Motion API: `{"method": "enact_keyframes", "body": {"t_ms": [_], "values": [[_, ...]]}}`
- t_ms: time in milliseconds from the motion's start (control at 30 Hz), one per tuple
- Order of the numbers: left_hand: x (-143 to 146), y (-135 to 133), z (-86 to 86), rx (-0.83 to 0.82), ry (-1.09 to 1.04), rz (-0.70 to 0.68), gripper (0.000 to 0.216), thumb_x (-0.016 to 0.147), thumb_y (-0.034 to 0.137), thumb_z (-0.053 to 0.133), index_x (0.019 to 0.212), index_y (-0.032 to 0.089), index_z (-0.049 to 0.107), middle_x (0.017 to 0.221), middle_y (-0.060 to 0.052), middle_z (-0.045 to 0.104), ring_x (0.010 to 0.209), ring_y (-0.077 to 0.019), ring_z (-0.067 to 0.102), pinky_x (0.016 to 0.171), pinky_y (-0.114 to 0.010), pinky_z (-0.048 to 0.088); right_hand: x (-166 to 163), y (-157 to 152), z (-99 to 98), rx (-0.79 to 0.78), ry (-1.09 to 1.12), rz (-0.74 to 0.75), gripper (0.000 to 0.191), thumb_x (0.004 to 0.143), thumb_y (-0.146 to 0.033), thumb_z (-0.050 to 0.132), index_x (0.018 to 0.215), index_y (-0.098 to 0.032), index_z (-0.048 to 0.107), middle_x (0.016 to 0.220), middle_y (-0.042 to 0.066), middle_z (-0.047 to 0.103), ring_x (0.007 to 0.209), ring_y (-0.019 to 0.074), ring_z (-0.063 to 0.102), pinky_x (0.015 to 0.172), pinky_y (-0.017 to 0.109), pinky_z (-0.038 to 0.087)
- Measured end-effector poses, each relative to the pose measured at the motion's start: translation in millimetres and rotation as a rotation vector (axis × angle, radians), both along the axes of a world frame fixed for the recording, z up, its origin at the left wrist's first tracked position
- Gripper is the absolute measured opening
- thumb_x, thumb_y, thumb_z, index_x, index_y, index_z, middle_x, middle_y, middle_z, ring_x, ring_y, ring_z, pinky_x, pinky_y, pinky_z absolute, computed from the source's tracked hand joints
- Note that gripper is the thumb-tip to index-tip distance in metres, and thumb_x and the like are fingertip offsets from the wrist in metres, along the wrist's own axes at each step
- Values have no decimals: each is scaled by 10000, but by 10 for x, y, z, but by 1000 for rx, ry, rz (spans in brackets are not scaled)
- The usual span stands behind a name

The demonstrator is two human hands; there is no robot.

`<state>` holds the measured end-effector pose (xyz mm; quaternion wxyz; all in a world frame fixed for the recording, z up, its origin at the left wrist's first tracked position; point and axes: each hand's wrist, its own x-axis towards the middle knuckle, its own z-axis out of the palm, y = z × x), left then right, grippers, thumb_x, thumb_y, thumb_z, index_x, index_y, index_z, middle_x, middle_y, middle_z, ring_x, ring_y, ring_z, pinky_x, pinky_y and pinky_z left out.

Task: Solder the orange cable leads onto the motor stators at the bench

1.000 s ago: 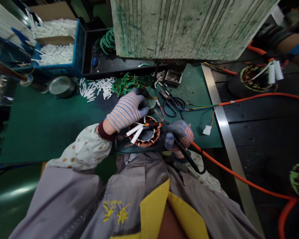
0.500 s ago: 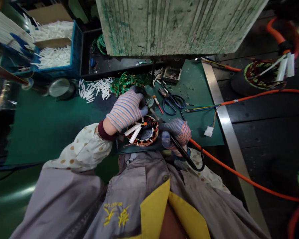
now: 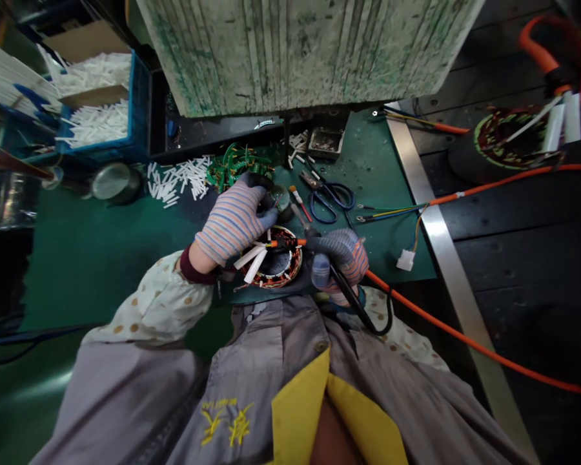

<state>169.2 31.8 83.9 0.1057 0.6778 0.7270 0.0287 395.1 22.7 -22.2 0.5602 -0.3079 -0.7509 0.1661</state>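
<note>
My left hand [image 3: 235,216], in a striped glove with dark fingertips, is closed above the upper left of a wound motor stator [image 3: 295,271]; what its fingers hold is hidden. White sleeves [image 3: 255,266] and an orange cable end lie across the stator. My right hand [image 3: 341,258], also gloved, is wrapped round what looks like a soldering iron [image 3: 299,215], its thin metal shaft pointing up and left. A black cord [image 3: 363,313] loops down from that hand. Beyond the stator is a small round tin [image 3: 281,200], close to my left fingertips.
Scissors [image 3: 326,197] and a small brush [image 3: 300,203] lie beyond my right hand. Green circuit boards [image 3: 237,165], cut white tubes [image 3: 179,181] and a metal box [image 3: 325,142] sit farther back. An orange cable [image 3: 430,318] crosses the metal edge [image 3: 445,245]. Another stator [image 3: 484,158] stands right.
The view has shifted slightly, so most bench items appear farther left. More of the orange cable end shows between the stator and my right hand. Both hands keep nearly the same pose.
</note>
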Motion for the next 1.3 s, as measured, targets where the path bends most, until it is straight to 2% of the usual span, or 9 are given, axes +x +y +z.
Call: {"method": "enact_keyframes", "body": {"t_ms": [100, 267, 500, 667, 900, 967, 1100, 1200, 1300], "values": [[-22, -13, -12, 20, -20, -12, 283, 1014, 398, 656, 1053, 154, 794, 1049, -142, 693, 999, -325, 684, 926, -421, 582, -210, -136, 94, -77, 150, -70, 227, 1046, -330, 539, 1095, -304, 759, 878, 32, 676, 836, 247, 659, 778, 431, 565], [-73, -17, -23, 35, -42, -42, 302, 1023, 422, 626, 1016, 157, 771, 1126, -168, 705, 989, -318, 687, 901, -423, 595, -550, -114, 102, -77, 126, -151, 343, 1092, -388, 470, 1060, -274, 793, 991, 84, 670, 936, 275, 658, 833, 461, 564], [-81, -48, -71, 65, -21, -48, 318, 1022, 439, 623, 1010, 158, 771, 1069, -149, 685, 907, -288, 668, 847, -394, 597, -364, 254, 240, -218, -178, 10, 326, 1112, -313, 527, 1221, -259, 830, 1104, 101, 707, 1035, 262, 670, 951, 437, 577], [-101, -55, -121, 118, -38, -53, 284, 1013, 429, 638, 992, 179, 771, 1051, -126, 670, 905, -276, 662, 853, -380, 604, -404, 362, 288, -202, -394, -8, 352, 1082, -306, 578, 1317, -303, 840, 1121, 110, 705, 1081, 305, 632, 985, 480, 557], [-117, -93, -117, 116, -258, -28, 330, 1041, 449, 598, 1007, 176, 781, 1118, -130, 696, 1026, -305, 690, 1035, -449, 606, -437, 359, 251, -205, -357, -14, 343, 1118, -316, 526, 1236, -254, 843, 1138, 118, 735, 1068, 290, 649, 1022, 479, 542], [-111, -92, -134, 148, -302, 5, 321, 1033, 447, 605, 1023, 178, 780, 1126, -126, 709, 1061, -309, 693, 1065, -453, 597, -407, 325, 201, -179, -344, -50, 343, 1117, -343, 519, 1199, -251, 840, 1107, 116, 737, 1047, 286, 655, 997, 467, 544], [-141, -71, -150, 154, -320, 0, 299, 1018, 448, 624, 1004, 192, 777, 1085, -109, 715, 1049, -301, 702, 1034, -431, 602, -249, 202, 70, 0, -197, -95, 417, 1123, -418, 453, 979, -263, 812, 872, 75, 700, 831, 250, 634, 782, 403, 519], [-196, -53, -126, 110, -305, -44, 308, 1013, 468, 622, 968, 206, 778, 1051, -97, 706, 979, -282, 700, 945, -408, 607, -112, 123, 17, 105, -89, 10, 465, 1143, -462, 436, 891, -282, 783, 740, 40, 665, 723, 223, 609, 687, 383, 465], [-239, -38, -100, 83, -295, -47, 328, 992, 484, 609, 950, 205, 775, 1061, -107, 704, 933, -278, 695, 887, -408, 601, -53, 111, -9, 93, -106, 90, 481, 1154, -502, 438, 910, -292, 796, 712, 34, 652, 707, 216, 618, 680, 388, 444]]}}
